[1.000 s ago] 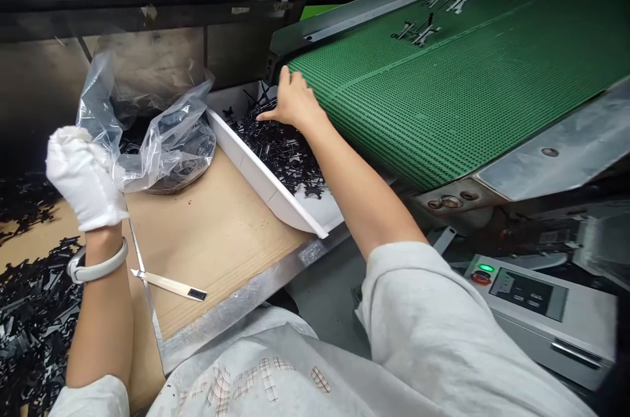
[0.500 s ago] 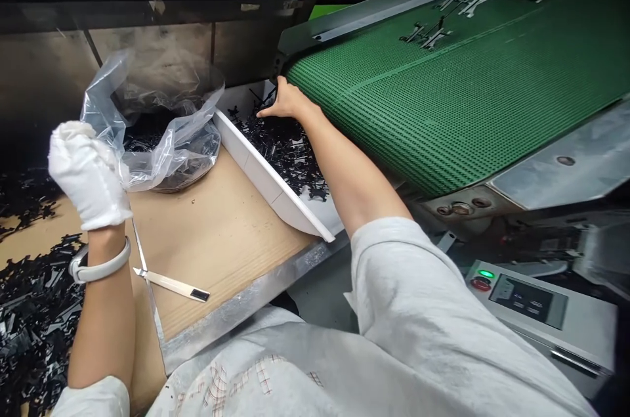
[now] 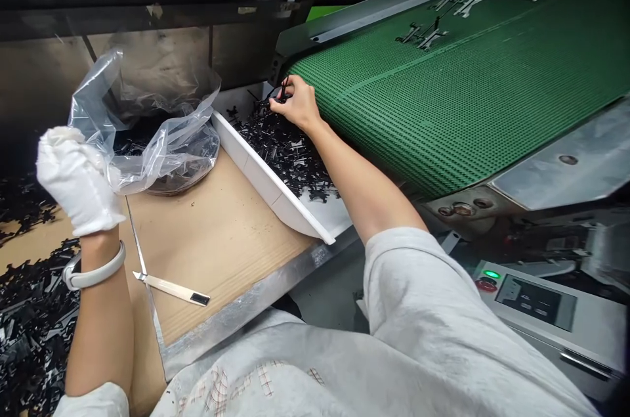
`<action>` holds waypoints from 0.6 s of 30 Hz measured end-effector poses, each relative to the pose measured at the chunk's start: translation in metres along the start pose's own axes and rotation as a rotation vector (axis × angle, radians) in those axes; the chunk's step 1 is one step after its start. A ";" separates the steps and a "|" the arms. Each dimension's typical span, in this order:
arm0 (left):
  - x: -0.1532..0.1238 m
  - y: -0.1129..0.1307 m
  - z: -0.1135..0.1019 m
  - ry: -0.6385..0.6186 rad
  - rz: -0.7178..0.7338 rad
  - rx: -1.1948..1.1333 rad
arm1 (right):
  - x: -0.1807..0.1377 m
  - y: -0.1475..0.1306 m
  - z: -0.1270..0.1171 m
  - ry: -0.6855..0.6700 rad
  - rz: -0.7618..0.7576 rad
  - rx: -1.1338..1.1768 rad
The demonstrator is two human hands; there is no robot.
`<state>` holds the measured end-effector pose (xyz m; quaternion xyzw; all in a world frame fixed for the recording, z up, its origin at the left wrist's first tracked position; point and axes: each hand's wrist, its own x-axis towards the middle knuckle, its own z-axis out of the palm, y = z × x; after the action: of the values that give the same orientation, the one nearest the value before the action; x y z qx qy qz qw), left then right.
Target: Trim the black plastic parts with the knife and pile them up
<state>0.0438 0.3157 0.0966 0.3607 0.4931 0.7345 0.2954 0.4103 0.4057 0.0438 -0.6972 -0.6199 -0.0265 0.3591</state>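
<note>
My left hand (image 3: 79, 180), in a white glove, is closed at the near left rim of a clear plastic bag (image 3: 162, 157) and grips its edge; the fingertips are hidden. Dark pieces lie inside the open bag. Bare, my right hand (image 3: 298, 102) pinches a thin black plastic part (image 3: 284, 88) between thumb and fingers. It is just above a pile of black plastic parts (image 3: 290, 148) in a white tray, beside the rounded end of the green conveyor belt (image 3: 394, 108).
A white divider (image 3: 270, 177) separates the pile from the wood-coloured board (image 3: 216, 233). A cutter knife (image 3: 172, 287) lies on the board. More black parts (image 3: 39, 318) are heaped at left. Several parts (image 3: 428, 36) sit on the belt. A control box (image 3: 551, 318) stands at lower right.
My right hand has gone from spread fingers over the pile to a pinch on a black part, shifting slightly right. My left hand and the bag's edge have moved a little left.
</note>
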 end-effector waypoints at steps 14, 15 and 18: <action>0.002 -0.006 0.001 -0.018 0.037 0.199 | 0.007 -0.055 -0.054 0.120 -0.260 -0.183; 0.005 -0.008 -0.001 -0.027 0.059 0.196 | 0.011 -0.056 -0.070 0.213 -0.235 -0.121; 0.015 -0.016 -0.009 -0.095 0.137 0.192 | 0.017 -0.070 -0.115 0.216 -0.233 0.055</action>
<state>0.0296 0.3280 0.0831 0.4548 0.5208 0.6843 0.2315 0.3996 0.3566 0.1695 -0.6034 -0.6549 -0.1259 0.4373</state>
